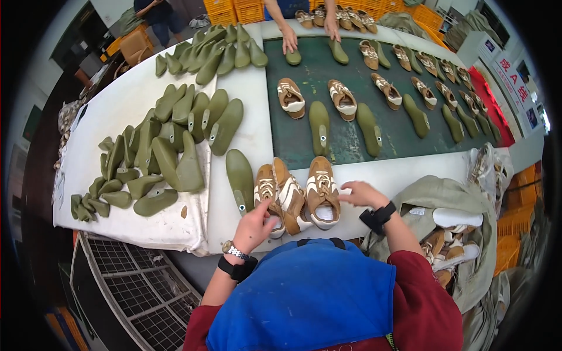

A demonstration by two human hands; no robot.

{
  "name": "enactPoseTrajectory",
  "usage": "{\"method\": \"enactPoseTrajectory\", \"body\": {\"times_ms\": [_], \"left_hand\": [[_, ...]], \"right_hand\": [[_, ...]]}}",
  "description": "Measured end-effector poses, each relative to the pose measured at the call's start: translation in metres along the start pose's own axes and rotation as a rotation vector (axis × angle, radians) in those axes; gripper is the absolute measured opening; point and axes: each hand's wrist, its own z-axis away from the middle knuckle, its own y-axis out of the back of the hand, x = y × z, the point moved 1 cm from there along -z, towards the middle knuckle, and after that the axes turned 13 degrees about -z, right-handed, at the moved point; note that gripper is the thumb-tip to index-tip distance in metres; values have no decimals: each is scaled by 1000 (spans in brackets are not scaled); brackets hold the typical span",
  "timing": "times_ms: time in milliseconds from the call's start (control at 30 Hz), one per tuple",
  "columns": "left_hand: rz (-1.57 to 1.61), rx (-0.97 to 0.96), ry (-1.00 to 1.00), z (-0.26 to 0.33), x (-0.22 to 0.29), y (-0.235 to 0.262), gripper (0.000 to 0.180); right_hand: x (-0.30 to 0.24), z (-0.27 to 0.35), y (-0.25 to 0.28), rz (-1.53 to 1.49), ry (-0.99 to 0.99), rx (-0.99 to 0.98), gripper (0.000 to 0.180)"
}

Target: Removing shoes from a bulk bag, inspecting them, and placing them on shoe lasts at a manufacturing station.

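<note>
Three brown suede sneakers with white stripes stand close together before me: a left sneaker (265,186), a middle sneaker (291,198) leaning against it, and a right sneaker (322,190). My left hand (253,227) is at the left sneaker's collar, thumb and index finger apart over its opening; the other fingers are partly hidden. Just right of the right sneaker, my right hand (362,195) points its fingers inward, thumb apart, with nothing held. A green shoe last (240,180) lies left of the sneakers.
Many loose green lasts (167,149) cover the white table (193,231) at left. A dark green conveyor belt (345,70) carries rows of sneakers and lasts. Across it, a co-worker's hands (289,40) touch lasts. A cloth-lined container (433,187) of sneakers stands at right, a wire rack (137,281) at lower left.
</note>
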Motion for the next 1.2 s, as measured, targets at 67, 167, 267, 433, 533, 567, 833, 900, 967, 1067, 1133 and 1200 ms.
{"method": "enactPoseTrajectory", "body": {"times_ms": [67, 167, 267, 433, 533, 567, 833, 900, 967, 1067, 1133, 1200], "left_hand": [[-184, -210, -11, -1, 17, -3, 62], [-398, -475, -37, -7, 18, -25, 77], [71, -476, 219, -29, 18, -45, 70], [271, -321, 326, -60, 1, -54, 67], [257, -361, 279, -72, 6, -40, 78], [233, -345, 248, -70, 7, -38, 75], [725, -256, 170, -84, 2, -13, 55], [652, -176, 89, -107, -7, 21, 57], [389, -21, 52, -139, -18, 67, 73], [-549, 354, -104, -206, -40, 140, 67], [-695, 372, -201, -258, -89, 167, 59], [-881, 353, -168, -308, -124, 189, 60]], "right_hand": [[-2, 10, -26, -22, -21, 25, 68], [5, 2, -63, -89, 25, 146, 73], [35, -14, -89, -272, 96, 299, 72], [18, -14, -94, -1027, 160, 103, 71], [-30, 9, -90, -487, 295, 299, 66], [-45, 15, -83, -374, 230, 260, 64], [-93, 6, -51, -283, 434, 191, 65], [-100, -2, -41, -853, 490, 89, 68], [-87, -11, -31, -892, 462, 254, 66], [-37, -30, -32, -278, 339, 537, 53], [2, -36, -46, 78, 287, 655, 49], [29, -40, -57, 190, 248, 728, 47]]}}
